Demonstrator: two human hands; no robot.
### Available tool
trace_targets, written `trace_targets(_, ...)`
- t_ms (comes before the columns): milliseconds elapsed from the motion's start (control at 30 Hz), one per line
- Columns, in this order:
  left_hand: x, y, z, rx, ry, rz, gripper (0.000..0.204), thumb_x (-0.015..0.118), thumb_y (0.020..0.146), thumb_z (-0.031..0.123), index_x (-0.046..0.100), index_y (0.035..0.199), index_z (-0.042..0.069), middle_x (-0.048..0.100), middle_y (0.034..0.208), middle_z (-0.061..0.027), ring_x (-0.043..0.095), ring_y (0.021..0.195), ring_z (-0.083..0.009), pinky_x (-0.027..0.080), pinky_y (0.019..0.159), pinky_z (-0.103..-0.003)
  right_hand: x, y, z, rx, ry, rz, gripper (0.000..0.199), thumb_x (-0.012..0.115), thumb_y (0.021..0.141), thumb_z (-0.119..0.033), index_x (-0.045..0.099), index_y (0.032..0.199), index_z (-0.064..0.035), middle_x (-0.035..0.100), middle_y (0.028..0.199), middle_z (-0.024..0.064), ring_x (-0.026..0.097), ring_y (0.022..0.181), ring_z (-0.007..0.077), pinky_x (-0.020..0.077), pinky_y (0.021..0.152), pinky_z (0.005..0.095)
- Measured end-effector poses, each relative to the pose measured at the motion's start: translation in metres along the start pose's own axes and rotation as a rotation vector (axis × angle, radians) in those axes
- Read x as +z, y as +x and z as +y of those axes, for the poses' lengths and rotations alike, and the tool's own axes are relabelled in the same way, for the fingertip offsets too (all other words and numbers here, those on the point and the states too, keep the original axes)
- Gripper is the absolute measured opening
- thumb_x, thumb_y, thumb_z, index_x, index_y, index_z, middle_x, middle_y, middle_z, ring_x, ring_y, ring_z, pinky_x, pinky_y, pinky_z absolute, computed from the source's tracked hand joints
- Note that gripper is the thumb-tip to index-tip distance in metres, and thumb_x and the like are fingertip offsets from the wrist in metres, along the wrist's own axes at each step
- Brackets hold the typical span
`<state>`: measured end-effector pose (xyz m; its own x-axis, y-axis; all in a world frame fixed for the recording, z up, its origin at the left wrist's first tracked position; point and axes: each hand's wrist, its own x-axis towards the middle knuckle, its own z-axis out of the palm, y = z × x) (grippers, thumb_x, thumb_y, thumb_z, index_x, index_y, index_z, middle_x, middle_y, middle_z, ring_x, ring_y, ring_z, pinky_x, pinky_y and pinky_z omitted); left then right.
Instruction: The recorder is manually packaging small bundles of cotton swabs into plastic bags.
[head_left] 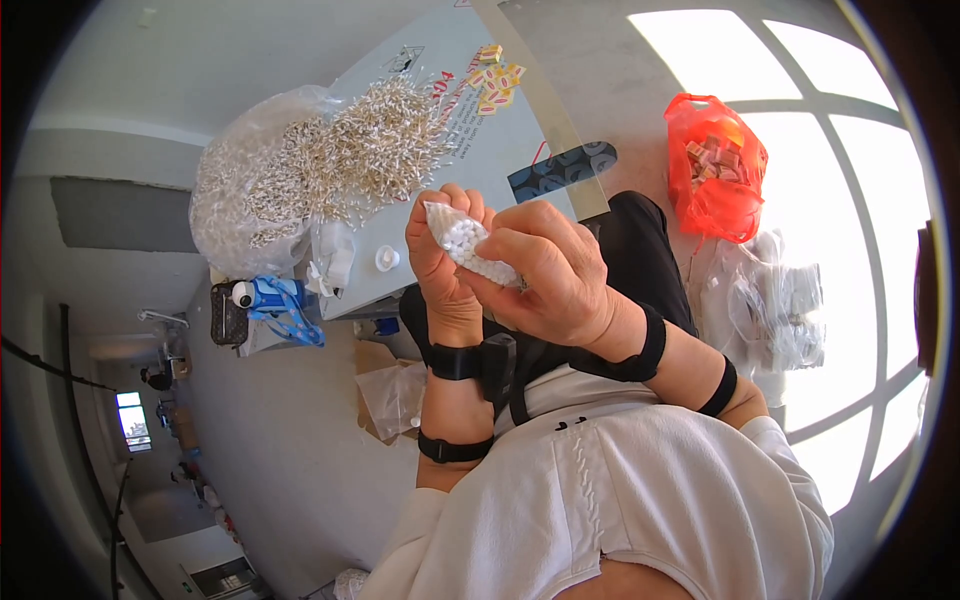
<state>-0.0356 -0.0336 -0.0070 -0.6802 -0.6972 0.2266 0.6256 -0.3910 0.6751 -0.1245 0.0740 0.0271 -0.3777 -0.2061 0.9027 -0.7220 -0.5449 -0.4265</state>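
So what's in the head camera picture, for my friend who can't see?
A person's left grip and right grip hold a clear packet of cotton swabs. A big loose swab pile lies on the table; a red bag is at right.

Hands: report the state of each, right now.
Left hand: closed, holding the clear bag of white-tipped swabs, fingers curled behind it.
Right hand: closed on the same bag, gripping it from the right.

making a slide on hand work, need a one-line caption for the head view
Both hands hold a small bag of cotton swabs near a table heaped with loose swabs.
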Motion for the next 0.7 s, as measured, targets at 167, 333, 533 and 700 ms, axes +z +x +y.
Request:
trace_targets(167, -0.002, 0.0, 0.001, -0.013, -0.018, -0.004, 0.015, 0.069, 0.081, 0.015, 0.057, 0.088, 0.007, 0.052, 0.081, -0.0029, 0.045, 0.068, -0.0129, 0.04, 0.062, -0.028, -0.001, 0.002, 0.0, -0.023, -0.029, -0.012, 0.046, 0.083, 0.06, -0.006, 0.059, 0.099, -0.0026, 0.058, 0.08, 0.0099, 0.058, 0.061, 0.0188, 0.0447, 0.048, 0.026)
trace_targets(333, 0.002, 0.0, 0.001, -0.018, -0.048, 0.0, 0.014, 0.068, 0.081, 0.013, 0.058, 0.088, 0.007, 0.055, 0.084, -0.0043, 0.046, 0.07, -0.0137, 0.042, 0.064, -0.028, 0.001, 0.0, 0.003, 0.018, -0.019, 0.025, 0.043, 0.081, 0.061, -0.005, 0.06, 0.097, -0.002, 0.058, 0.08, 0.0102, 0.057, 0.059, 0.0192, 0.0453, 0.048, 0.0273)
trace_targets(533, -0.006, 0.001, 0.006, 0.018, 0.02, -0.043, 0.01, 0.062, 0.083, 0.004, 0.056, 0.091, 0.001, 0.057, 0.089, -0.0077, 0.055, 0.082, -0.0168, 0.048, 0.076, -0.028, -0.005, 0.003, 0.004, 0.151, 0.0, 0.013, 0.036, 0.077, 0.063, 0.001, 0.059, 0.095, -0.0014, 0.059, 0.08, 0.0104, 0.057, 0.062, 0.0202, 0.0467, 0.051, 0.027)
trace_targets(700, 0.006, 0.0, 0.007, 0.068, 0.137, 0.106, 0.008, 0.054, 0.087, -0.004, 0.056, 0.093, 0.0, 0.06, 0.091, -0.0052, 0.058, 0.086, -0.0111, 0.049, 0.082, -0.026, -0.009, -0.013, 0.021, 0.676, 0.269, 0.091, 0.024, 0.072, 0.077, -0.006, 0.055, 0.094, -0.0007, 0.057, 0.082, 0.0031, 0.053, 0.07, 0.0077, 0.0442, 0.063, 0.0218)
